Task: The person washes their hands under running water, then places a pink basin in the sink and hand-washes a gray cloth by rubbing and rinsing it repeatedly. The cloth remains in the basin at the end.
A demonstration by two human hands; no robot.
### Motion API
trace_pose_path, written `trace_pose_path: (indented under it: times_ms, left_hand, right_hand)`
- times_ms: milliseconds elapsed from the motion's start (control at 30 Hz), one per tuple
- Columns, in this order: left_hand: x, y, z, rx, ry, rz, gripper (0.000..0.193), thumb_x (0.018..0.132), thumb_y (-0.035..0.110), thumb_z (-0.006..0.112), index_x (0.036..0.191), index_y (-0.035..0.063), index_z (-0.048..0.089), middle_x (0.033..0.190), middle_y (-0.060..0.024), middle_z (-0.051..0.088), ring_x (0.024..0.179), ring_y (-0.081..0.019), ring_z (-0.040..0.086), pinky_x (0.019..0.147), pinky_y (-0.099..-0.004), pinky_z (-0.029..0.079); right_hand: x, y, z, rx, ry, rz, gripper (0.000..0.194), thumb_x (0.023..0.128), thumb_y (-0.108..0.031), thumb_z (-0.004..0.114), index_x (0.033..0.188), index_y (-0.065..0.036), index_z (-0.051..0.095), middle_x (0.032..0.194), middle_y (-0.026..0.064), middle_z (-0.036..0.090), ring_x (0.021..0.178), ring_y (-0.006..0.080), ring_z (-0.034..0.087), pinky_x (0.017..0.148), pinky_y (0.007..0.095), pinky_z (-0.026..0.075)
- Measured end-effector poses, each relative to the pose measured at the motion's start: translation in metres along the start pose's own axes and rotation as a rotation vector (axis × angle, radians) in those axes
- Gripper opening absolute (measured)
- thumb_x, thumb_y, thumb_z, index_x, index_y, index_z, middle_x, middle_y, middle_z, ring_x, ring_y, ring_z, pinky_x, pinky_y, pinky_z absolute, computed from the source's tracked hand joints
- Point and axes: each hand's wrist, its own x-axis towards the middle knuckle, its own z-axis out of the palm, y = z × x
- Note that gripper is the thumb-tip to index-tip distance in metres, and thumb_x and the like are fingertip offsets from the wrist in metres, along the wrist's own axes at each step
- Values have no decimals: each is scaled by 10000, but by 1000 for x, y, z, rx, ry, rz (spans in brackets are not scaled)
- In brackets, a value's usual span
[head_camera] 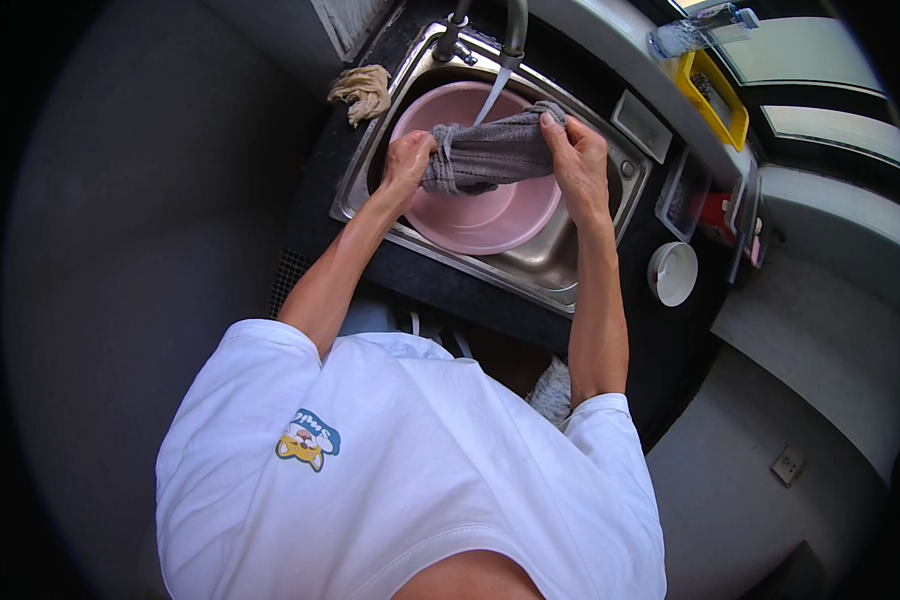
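Observation:
A grey cloth (499, 154) is stretched between my two hands above a pink plastic basin (472, 225). My left hand (407, 161) grips its left end, and my right hand (579, 159) holds the bunched right end with the thumb on top. Water (493, 96) runs from the tap spout (515, 37) down behind the upper edge of the cloth. The basin sits in a stainless steel sink (547, 262); the cloth covers part of the basin's inside.
A beige rag (364, 91) lies at the sink's left rim. Right of the sink are a shallow tray (643, 126), a clear plastic container (684, 196) and a white bowl (673, 274). A yellow basket (712, 101) and a plastic bottle (701, 34) rest by the window.

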Motion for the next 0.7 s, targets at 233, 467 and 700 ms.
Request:
trace_pose_path:
  times_ms: [233, 467, 700]
  left_hand:
    - [-43, 11, 19, 236, -172, 176, 410, 919, 287, 676, 1150, -46, 617, 1018, -106, 736, 874, -163, 714, 791, -299, 559]
    - [-25, -4, 0, 465, 9, 275, 196, 830, 60, 587, 985, -21, 675, 846, -36, 689, 761, -150, 636, 727, -278, 492]
    - [-30, -26, -24, -517, 52, -44, 248, 778, -71, 489, 1005, -32, 581, 1103, -131, 640, 1003, -263, 659, 980, -440, 560]
  right_hand:
    - [-3, -35, -3, 175, 48, -105, 393, 1035, -369, 658, 915, 2, 713, 760, -55, 567, 710, 42, 455, 629, 222, 380]
    - [-17, -60, -2, 10, 20, -218, 368, 1017, -345, 690, 893, 2, 708, 731, -61, 511, 688, 48, 424, 598, 237, 346]
    - [23, 13, -6, 260, 54, -96, 378, 1034, -349, 654, 1158, -1, 732, 946, 32, 715, 873, 74, 607, 798, 239, 485]
